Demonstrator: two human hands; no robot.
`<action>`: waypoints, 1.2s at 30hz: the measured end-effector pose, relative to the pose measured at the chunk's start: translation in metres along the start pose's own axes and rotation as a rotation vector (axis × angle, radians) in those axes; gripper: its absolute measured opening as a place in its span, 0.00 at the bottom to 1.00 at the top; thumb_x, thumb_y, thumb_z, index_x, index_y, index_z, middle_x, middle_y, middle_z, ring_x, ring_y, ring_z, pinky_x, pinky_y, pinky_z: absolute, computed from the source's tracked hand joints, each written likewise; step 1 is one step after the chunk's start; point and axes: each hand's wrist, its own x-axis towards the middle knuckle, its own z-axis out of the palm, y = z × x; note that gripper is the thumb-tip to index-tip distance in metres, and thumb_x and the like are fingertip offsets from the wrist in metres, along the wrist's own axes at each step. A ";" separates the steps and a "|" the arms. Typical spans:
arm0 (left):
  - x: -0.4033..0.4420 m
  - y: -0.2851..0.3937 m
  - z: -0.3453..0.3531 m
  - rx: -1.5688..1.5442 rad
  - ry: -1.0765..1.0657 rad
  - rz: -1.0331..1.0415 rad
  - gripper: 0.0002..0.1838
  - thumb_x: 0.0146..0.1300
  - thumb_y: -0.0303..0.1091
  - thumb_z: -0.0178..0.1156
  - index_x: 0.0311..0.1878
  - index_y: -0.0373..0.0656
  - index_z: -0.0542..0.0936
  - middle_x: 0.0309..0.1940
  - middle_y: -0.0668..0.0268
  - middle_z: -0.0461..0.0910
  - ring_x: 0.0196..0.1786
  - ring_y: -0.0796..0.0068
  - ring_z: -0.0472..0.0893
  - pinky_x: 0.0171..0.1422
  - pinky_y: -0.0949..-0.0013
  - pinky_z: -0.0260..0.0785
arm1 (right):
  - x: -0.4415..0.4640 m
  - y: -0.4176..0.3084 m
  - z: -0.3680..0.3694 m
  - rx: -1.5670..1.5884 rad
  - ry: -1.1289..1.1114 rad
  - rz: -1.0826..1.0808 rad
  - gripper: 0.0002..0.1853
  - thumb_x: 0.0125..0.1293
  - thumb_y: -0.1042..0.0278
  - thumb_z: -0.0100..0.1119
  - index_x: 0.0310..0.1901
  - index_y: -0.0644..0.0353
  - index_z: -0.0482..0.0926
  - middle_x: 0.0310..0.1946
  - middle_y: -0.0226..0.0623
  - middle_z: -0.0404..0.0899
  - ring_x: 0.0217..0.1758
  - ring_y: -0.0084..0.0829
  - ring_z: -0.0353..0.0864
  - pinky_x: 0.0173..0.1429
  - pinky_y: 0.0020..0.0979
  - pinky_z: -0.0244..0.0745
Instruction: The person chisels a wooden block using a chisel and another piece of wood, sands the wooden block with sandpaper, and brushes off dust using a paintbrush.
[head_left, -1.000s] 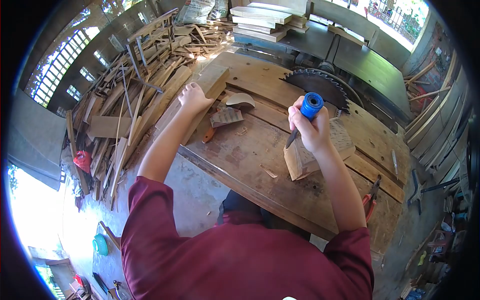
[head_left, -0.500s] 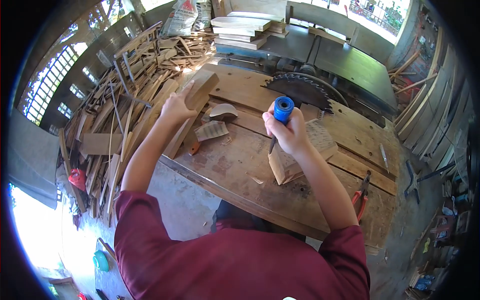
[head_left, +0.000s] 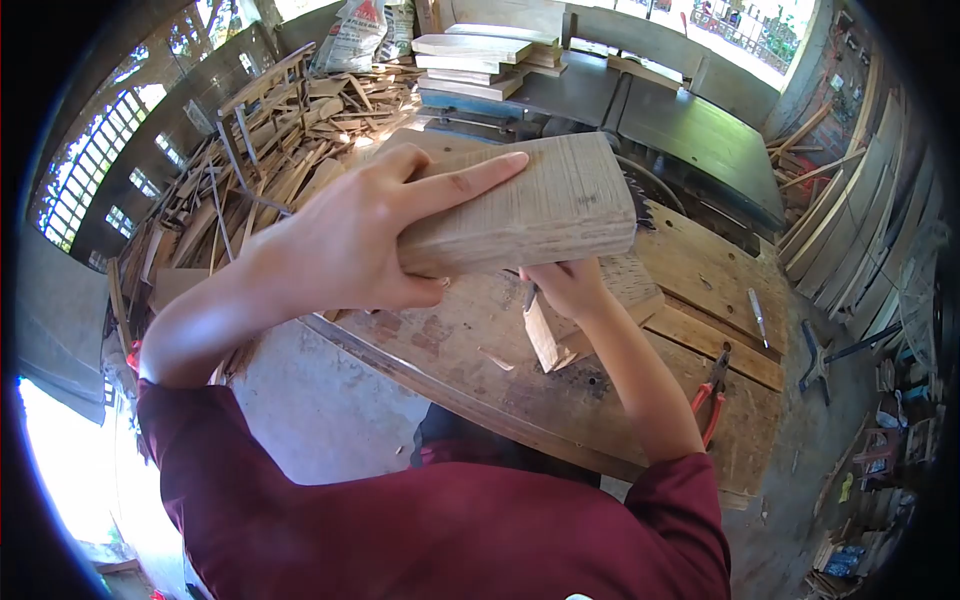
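Observation:
My left hand [head_left: 375, 230] grips a thick wooden block [head_left: 560, 195], its fingers spread over the top face and the thumb underneath. That block is held up over the bench, close to the camera. Below it, my right hand [head_left: 570, 286] is wrapped round a chisel [head_left: 530, 295]. Only a short stretch of the dark blade shows; the handle is hidden behind the block. The blade stands on or right beside the end of a smaller wood piece [head_left: 543, 335] on the workbench [head_left: 470, 370]. Whether the block touches the handle I cannot tell.
Red-handled pliers [head_left: 711, 395] and a thin pale tool [head_left: 757, 317] lie on the right of the bench. A circular saw blade [head_left: 640, 205] shows partly behind the block. Stacked boards [head_left: 470, 65] sit at the back, and scrap wood [head_left: 290, 150] is piled left.
My left hand has lifted the block from the bench's left side and brought it rightward over the right hand. The chisel's blue handle, seen before, is now hidden.

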 end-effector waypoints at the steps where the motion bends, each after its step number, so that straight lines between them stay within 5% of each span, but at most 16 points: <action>1: 0.002 0.001 -0.003 0.025 0.033 0.060 0.57 0.39 0.27 0.72 0.80 0.63 0.65 0.49 0.52 0.76 0.46 0.52 0.81 0.56 0.54 0.77 | 0.001 -0.002 -0.001 -0.012 -0.002 -0.003 0.05 0.71 0.71 0.60 0.38 0.62 0.79 0.27 0.27 0.77 0.28 0.18 0.74 0.33 0.26 0.70; 5: 0.002 0.015 -0.029 0.090 0.121 -0.070 0.57 0.37 0.26 0.73 0.79 0.60 0.67 0.48 0.54 0.76 0.47 0.55 0.81 0.55 0.55 0.77 | 0.001 -0.006 -0.014 -0.042 -0.145 0.293 0.07 0.69 0.68 0.64 0.41 0.62 0.82 0.28 0.28 0.79 0.33 0.21 0.76 0.39 0.29 0.71; 11: -0.001 0.007 -0.001 -0.023 -0.088 0.001 0.58 0.35 0.25 0.74 0.79 0.58 0.68 0.46 0.55 0.76 0.45 0.57 0.79 0.53 0.57 0.76 | 0.000 0.020 -0.007 -0.251 -0.023 -0.253 0.06 0.68 0.68 0.63 0.35 0.61 0.81 0.23 0.26 0.74 0.29 0.21 0.72 0.36 0.30 0.69; 13: -0.001 0.006 -0.009 -0.051 -0.034 -0.026 0.58 0.36 0.27 0.74 0.79 0.58 0.67 0.45 0.55 0.77 0.45 0.57 0.78 0.53 0.56 0.75 | 0.003 0.007 -0.005 -0.163 -0.081 -0.114 0.06 0.69 0.68 0.62 0.35 0.61 0.80 0.26 0.27 0.77 0.29 0.22 0.74 0.35 0.29 0.71; 15: -0.003 0.010 -0.023 -0.019 -0.013 -0.154 0.58 0.37 0.28 0.74 0.80 0.58 0.66 0.45 0.54 0.76 0.45 0.57 0.78 0.54 0.56 0.74 | 0.001 -0.013 -0.007 -0.113 -0.159 0.256 0.06 0.71 0.70 0.62 0.36 0.62 0.79 0.32 0.29 0.82 0.31 0.21 0.79 0.34 0.27 0.74; 18: -0.004 0.009 -0.015 -0.005 0.014 -0.079 0.57 0.39 0.28 0.73 0.80 0.58 0.66 0.44 0.55 0.76 0.43 0.57 0.78 0.53 0.56 0.75 | -0.001 -0.005 -0.009 -0.044 -0.154 0.253 0.05 0.71 0.72 0.61 0.37 0.62 0.79 0.31 0.30 0.82 0.31 0.22 0.80 0.34 0.27 0.74; 20: -0.007 0.006 0.004 0.005 -0.053 0.005 0.56 0.39 0.27 0.72 0.80 0.60 0.66 0.44 0.56 0.75 0.43 0.57 0.79 0.52 0.55 0.75 | -0.004 0.010 -0.005 -0.292 -0.013 -0.110 0.05 0.71 0.72 0.61 0.37 0.63 0.79 0.29 0.30 0.81 0.30 0.21 0.79 0.34 0.27 0.74; 22: -0.006 -0.002 0.008 -0.068 -0.018 0.007 0.56 0.39 0.27 0.72 0.80 0.62 0.66 0.44 0.57 0.75 0.44 0.57 0.79 0.53 0.55 0.75 | -0.003 0.008 -0.002 -0.297 0.015 -0.148 0.05 0.71 0.71 0.61 0.37 0.63 0.79 0.28 0.29 0.80 0.30 0.21 0.79 0.34 0.27 0.74; 24: -0.007 -0.003 0.006 -0.079 0.019 -0.027 0.56 0.40 0.26 0.72 0.80 0.62 0.66 0.44 0.57 0.74 0.44 0.57 0.79 0.53 0.56 0.76 | -0.007 -0.003 -0.004 -0.055 -0.064 0.156 0.06 0.72 0.71 0.61 0.38 0.63 0.79 0.28 0.29 0.80 0.30 0.21 0.79 0.36 0.27 0.75; 27: -0.007 0.006 -0.010 -0.010 0.068 -0.095 0.56 0.40 0.25 0.71 0.80 0.63 0.66 0.45 0.57 0.74 0.45 0.57 0.78 0.53 0.57 0.76 | -0.003 0.001 -0.013 -0.051 -0.155 0.279 0.07 0.73 0.69 0.61 0.38 0.62 0.80 0.28 0.29 0.80 0.31 0.21 0.79 0.37 0.28 0.75; 33: -0.003 -0.003 0.008 -0.106 -0.148 -0.110 0.57 0.41 0.24 0.72 0.80 0.65 0.65 0.47 0.55 0.75 0.46 0.57 0.79 0.55 0.58 0.75 | -0.012 0.014 -0.002 -0.122 0.022 0.146 0.07 0.73 0.71 0.59 0.35 0.61 0.80 0.27 0.28 0.80 0.31 0.20 0.78 0.36 0.27 0.74; 36: -0.005 -0.007 -0.001 -0.053 -0.034 -0.074 0.56 0.42 0.26 0.71 0.80 0.66 0.65 0.47 0.53 0.76 0.46 0.55 0.80 0.55 0.56 0.75 | -0.004 0.003 -0.005 -0.075 -0.123 0.095 0.06 0.73 0.70 0.59 0.38 0.62 0.80 0.29 0.29 0.80 0.32 0.20 0.79 0.37 0.27 0.74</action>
